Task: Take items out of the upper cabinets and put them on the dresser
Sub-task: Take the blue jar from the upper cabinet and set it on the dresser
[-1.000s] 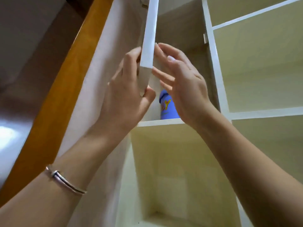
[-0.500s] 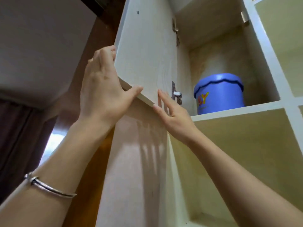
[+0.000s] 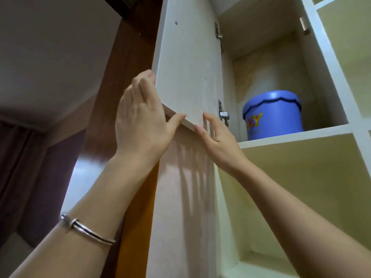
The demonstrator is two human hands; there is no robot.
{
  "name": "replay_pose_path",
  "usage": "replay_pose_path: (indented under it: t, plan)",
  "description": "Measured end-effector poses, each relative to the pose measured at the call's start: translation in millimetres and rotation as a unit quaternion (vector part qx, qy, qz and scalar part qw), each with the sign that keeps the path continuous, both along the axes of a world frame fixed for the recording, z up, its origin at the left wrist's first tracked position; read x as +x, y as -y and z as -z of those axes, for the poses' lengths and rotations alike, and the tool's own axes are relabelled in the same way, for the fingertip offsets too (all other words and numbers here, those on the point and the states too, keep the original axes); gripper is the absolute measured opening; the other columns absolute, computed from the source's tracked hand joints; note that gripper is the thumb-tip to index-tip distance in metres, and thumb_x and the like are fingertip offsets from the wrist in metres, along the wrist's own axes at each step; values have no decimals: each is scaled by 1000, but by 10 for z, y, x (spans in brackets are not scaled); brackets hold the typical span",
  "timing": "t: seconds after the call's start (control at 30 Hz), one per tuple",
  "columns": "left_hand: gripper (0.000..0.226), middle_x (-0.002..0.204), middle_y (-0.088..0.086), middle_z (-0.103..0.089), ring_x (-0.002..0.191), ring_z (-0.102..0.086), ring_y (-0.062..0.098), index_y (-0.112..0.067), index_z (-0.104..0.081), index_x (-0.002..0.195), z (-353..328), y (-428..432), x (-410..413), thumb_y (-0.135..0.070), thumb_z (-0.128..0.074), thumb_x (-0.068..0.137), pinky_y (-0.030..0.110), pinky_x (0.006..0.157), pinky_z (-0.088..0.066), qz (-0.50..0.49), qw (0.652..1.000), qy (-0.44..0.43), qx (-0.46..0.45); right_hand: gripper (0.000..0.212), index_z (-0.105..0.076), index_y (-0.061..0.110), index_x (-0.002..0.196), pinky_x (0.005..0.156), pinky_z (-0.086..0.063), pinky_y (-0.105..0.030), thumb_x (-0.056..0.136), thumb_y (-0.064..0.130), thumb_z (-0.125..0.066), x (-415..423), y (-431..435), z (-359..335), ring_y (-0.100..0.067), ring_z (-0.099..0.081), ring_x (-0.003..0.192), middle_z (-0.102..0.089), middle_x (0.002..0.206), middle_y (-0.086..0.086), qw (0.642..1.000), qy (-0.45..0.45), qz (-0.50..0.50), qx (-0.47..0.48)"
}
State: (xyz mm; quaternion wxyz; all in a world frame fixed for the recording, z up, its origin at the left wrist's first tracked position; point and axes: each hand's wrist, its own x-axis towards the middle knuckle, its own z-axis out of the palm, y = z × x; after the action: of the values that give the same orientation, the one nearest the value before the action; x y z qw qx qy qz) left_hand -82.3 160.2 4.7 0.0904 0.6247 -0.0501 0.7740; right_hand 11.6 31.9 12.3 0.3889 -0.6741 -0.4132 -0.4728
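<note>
A blue round tub with a wavy-edged lid and yellow and red letters stands on the shelf of the upper cabinet. The pale cabinet door is swung wide to the left. My left hand grips the door's lower outer corner, thumb under the bottom edge. My right hand rests with spread fingers against the door's bottom edge near the lower hinge, holding nothing. The dresser is out of sight.
Below the shelf is a bare cream compartment. More open compartments lie to the right. An orange-brown wooden frame and dark curtain sit left of the cabinet. A silver bangle circles my left wrist.
The door has swung from nearly edge-on to fully open leftward, uncovering the whole blue tub. Both hands followed the door's bottom edge to the left.
</note>
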Motion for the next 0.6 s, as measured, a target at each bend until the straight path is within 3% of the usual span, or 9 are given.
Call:
replay_pose_path:
  t: [0.07,0.13,0.2,0.27,0.37,0.47,0.53,0.6]
  plan:
    - [79,147,15,-33,137,-28,34,-2,-28,138,79,8,12,-31,-68,77,42,113,-26,-52,999,5,5,49,-37,20,140,99,-24,-13,94,37,-44,-26,57,18,-7,-34,135,-41,145,6,1000,-8,17,-4]
    - [73,144,20,-37,137,-24,36,0,-31,137,188,70,31,-23,-66,77,44,113,-25,-110,991,62,42,40,-48,19,131,98,-34,-20,94,34,-46,-55,163,40,-13,-46,127,-52,135,3,999,-17,45,-4]
    - [60,135,19,-48,131,-26,31,0,-41,131,290,232,84,-18,-59,77,40,110,-29,-95,983,131,87,34,-56,16,123,91,-37,-17,92,29,-51,-103,311,45,-15,-53,120,-59,128,0,995,-6,97,7]
    - [46,124,17,-58,124,-36,28,-2,-54,120,322,499,172,-19,-54,78,35,104,-33,-22,983,136,120,31,-60,14,118,82,-34,-13,88,23,-55,-178,503,15,-13,-56,115,-63,123,0,988,13,148,37]
    - [36,113,11,-61,110,-47,25,-7,-61,108,208,947,346,-23,-50,77,29,89,-38,158,980,20,117,31,-61,10,115,81,-34,-13,85,15,-56,-335,858,-132,-13,-57,108,-65,118,-3,973,45,206,90]
    - [43,128,3,-50,115,-47,20,-13,-50,125,-131,1234,552,-25,-53,84,21,83,-37,328,928,-172,42,37,-57,9,119,87,-39,-19,83,15,-55,-434,1222,-390,-18,-56,111,-61,123,-7,955,46,266,122]
    - [50,136,3,-46,115,-47,17,-12,-43,132,-385,1305,706,-26,-54,85,13,75,-39,395,888,-234,4,45,-51,10,126,91,-45,-29,83,18,-57,-482,1402,-570,-22,-56,105,-57,125,-8,948,6,294,125]
    - [56,130,4,-50,114,-48,18,-10,-39,134,-559,1299,814,-28,-56,84,16,73,-39,413,869,-271,-29,54,-44,11,133,79,-45,-27,82,20,-60,-502,1478,-712,-18,-50,93,-53,118,-6,947,-46,296,113]
